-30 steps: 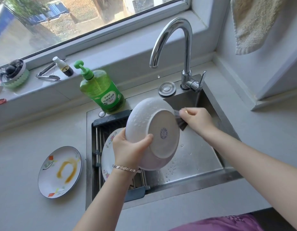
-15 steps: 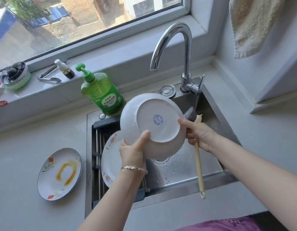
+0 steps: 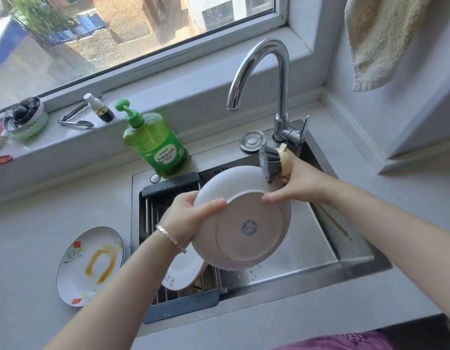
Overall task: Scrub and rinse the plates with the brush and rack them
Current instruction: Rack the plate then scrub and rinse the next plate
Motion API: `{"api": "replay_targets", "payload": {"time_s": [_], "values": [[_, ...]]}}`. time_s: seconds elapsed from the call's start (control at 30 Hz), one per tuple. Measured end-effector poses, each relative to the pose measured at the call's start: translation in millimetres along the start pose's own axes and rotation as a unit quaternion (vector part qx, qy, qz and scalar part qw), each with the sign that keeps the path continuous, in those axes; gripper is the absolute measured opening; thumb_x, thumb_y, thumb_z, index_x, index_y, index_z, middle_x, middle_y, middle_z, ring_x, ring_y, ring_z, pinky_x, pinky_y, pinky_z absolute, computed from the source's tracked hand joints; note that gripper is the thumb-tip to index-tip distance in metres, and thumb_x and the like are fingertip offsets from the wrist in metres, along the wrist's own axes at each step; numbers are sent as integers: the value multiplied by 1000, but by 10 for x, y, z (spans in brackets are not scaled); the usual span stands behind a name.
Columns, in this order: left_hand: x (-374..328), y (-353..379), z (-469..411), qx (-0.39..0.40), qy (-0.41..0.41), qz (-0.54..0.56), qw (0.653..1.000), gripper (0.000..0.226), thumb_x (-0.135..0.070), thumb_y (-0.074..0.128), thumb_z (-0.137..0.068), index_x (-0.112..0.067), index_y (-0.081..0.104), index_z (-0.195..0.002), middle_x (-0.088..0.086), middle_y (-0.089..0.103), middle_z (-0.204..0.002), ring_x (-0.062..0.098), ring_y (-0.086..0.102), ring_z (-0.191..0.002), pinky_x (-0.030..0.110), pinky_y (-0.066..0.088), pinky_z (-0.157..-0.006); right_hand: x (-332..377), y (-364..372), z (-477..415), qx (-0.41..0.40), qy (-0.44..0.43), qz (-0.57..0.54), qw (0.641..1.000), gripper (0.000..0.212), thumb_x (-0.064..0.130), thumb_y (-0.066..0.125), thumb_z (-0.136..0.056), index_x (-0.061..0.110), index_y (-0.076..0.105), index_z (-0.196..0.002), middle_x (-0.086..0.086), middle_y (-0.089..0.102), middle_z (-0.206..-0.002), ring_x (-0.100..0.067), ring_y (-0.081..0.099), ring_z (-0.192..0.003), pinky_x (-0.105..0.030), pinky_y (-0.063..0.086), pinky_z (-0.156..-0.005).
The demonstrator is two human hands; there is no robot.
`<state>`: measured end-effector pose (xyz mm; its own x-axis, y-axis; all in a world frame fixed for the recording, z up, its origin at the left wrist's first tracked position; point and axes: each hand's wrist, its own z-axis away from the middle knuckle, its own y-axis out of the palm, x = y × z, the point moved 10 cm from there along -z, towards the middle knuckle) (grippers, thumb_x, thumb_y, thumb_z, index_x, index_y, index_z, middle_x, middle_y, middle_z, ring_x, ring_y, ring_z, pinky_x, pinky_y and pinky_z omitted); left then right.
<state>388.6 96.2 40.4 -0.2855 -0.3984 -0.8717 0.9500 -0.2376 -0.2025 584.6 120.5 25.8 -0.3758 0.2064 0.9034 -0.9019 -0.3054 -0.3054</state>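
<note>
My left hand (image 3: 191, 215) grips the left rim of a wet white deep plate (image 3: 246, 223), its underside with a blue stamp turned toward me, held over the sink (image 3: 320, 251). My right hand (image 3: 299, 185) holds the dish brush (image 3: 272, 160) by its wooden handle, grey bristles against the plate's upper right rim, with a finger stretched onto the plate's foot ring. A washed floral plate (image 3: 183, 271) leans in the dark rack (image 3: 176, 299) over the sink's left part, partly hidden by the held plate. A dirty plate (image 3: 90, 263) with orange sauce lies on the counter at left.
The chrome faucet (image 3: 264, 72) arches over the sink, no water running. A green soap bottle (image 3: 155, 145) stands behind the rack. The sill holds tongs (image 3: 75, 120), a small bottle (image 3: 100, 109) and a green-rimmed container (image 3: 24, 120). A towel (image 3: 380, 39) hangs at upper right.
The plate has dropped lower and tipped its underside more toward me. My right hand has turned the brush so its bristles now lie on the plate's upper right rim.
</note>
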Motion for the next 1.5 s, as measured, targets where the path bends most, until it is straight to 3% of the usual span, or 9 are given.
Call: {"api": "replay_targets", "payload": {"time_s": [0.1,0.23,0.43,0.63,0.8,1.0,1.13,1.37,1.5], "values": [[-46,9,60,-71,7,-16,997,23,-21,82,-65,-10,66,-77,7,69,-72,20,66,-64,33,57,-56,113,-149,70,-95,56,182,977,96,70,53,-73,30,8,-148,-4,35,-145,-23,42,-129,-36,35,-100],[-260,44,120,-162,73,-59,982,22,-20,81,-67,-15,61,-58,-10,60,-50,-1,54,-46,19,49,-47,686,159,304,-228,-77,344,908,64,57,25,-93,26,18,-149,-11,47,-128,-33,54,-109,-40,44,-81],[-265,47,166,-174,94,-47,979,24,-17,82,-65,-20,61,-55,-13,58,-44,-4,51,-42,17,46,-45,0,-222,-20,-197,86,84,973,52,46,49,-89,34,40,-140,2,53,-136,-21,48,-124,-33,38,-97],[-248,42,193,-194,94,-42,975,22,-17,82,-67,-15,62,-57,-5,58,-52,0,50,-45,18,43,-45,409,-55,159,-219,-59,52,973,40,44,57,-87,40,55,-126,23,50,-77,-3,46,-79,-27,39,-83],[-329,71,267,-180,120,-70,974,25,-16,82,-65,-19,60,-55,-12,58,-48,-3,51,-44,19,46,-46,-90,-258,-37,-252,43,-69,964,43,41,62,-80,25,64,-120,8,69,-105,-13,60,-107,-33,44,-99],[-362,-26,272,-187,127,-26,974,23,-10,81,-66,-19,61,-56,-17,58,-42,-4,52,-42,17,47,-45,-107,-285,-84,-253,31,-118,960,12,37,67,-78,26,72,-77,23,59,-57,-4,55,-67,-24,41,-76],[-290,-142,271,-210,117,26,970,18,-10,79,-66,-18,65,-61,-14,63,-48,-2,57,-46,18,50,-46,43,-320,-80,-251,1,-110,962,36,31,64,-83,23,58,-48,15,45,-40,-6,39,-52,-22,33,-60],[-238,-221,251,-207,109,122,965,15,-7,74,-68,-15,65,-58,-7,65,-50,3,59,-46,19,50,-45,-335,-244,-158,-234,79,-165,955,20,29,69,-80,14,74,-92,17,52,-44,-4,42,-50,-17,35,-50],[-205,-302,205,-209,109,167,957,17,-8,75,-64,-13,68,-50,-6,66,-51,5,59,-46,19,49,-44,-88,-291,-176,-223,11,-164,961,23,28,66,-81,21,66,-59,16,47,-42,-4,40,-49,-22,34,-60]]}}
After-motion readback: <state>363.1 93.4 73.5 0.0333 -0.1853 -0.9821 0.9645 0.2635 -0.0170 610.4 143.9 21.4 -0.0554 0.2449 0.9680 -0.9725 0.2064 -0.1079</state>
